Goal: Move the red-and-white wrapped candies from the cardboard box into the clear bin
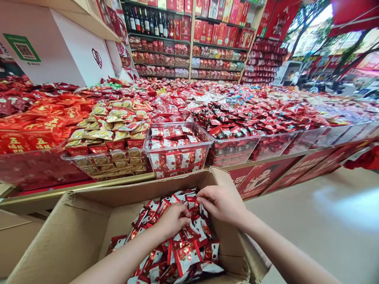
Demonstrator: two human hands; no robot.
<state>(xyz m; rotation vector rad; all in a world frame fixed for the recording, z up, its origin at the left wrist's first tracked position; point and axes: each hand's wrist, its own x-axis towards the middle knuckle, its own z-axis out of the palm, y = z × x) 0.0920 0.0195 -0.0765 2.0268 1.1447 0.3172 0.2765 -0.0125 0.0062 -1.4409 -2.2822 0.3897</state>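
Note:
An open cardboard box holds a heap of small red-and-white candy packets. Over the middle of the heap, my left hand is closed, its fingers curled on the edge of a candy packet. My right hand reaches in from the right side and pinches a candy packet near the box's far right corner. The undersides of both hands' fingers are partly hidden. Just beyond the box stands a clear plastic bin with similar red-and-white packets stacked in rows.
To the left of that bin are durian snack packets and red packets. Another clear bin with dark red packets stands to the right. Shelves with bottles and gift boxes rise behind. Pale floor lies at right.

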